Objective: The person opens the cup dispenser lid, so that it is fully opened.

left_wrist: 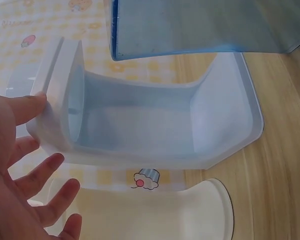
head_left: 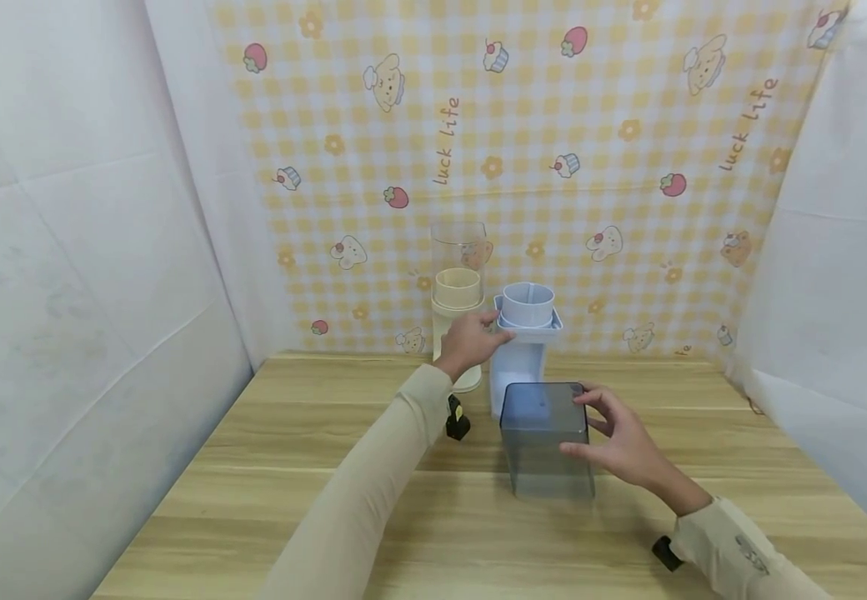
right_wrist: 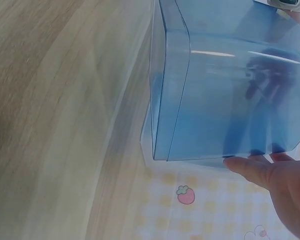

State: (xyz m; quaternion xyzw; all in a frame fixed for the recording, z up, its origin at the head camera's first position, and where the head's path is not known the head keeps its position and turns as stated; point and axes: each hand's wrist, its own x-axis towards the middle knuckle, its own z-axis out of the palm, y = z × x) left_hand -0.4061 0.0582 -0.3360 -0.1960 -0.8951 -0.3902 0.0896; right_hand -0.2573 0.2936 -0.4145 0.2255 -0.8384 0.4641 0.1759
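Note:
A light blue stand (head_left: 518, 367) with a round cup-like ring (head_left: 528, 305) on top stands on the table. My left hand (head_left: 471, 343) is at the left edge of its upper tray, thumb and index finger pinching the rim; the other fingers spread loosely in the left wrist view. My right hand (head_left: 621, 442) holds a see-through grey-blue box (head_left: 546, 450) by its right side, thumb and fingers apart along the wall. The box is in front of the stand and hides its lower part. In the right wrist view, the thumb (right_wrist: 250, 167) lies along the box edge.
Close to the left of the blue stand is a cream dispenser (head_left: 458, 287) with a tall clear cylinder (head_left: 458, 242) on top, partly hidden by my left hand. Behind them hangs a checked cloth (head_left: 553, 225) at the back edge of the wooden table (head_left: 291, 467). White sheets (head_left: 88, 250) line both sides.

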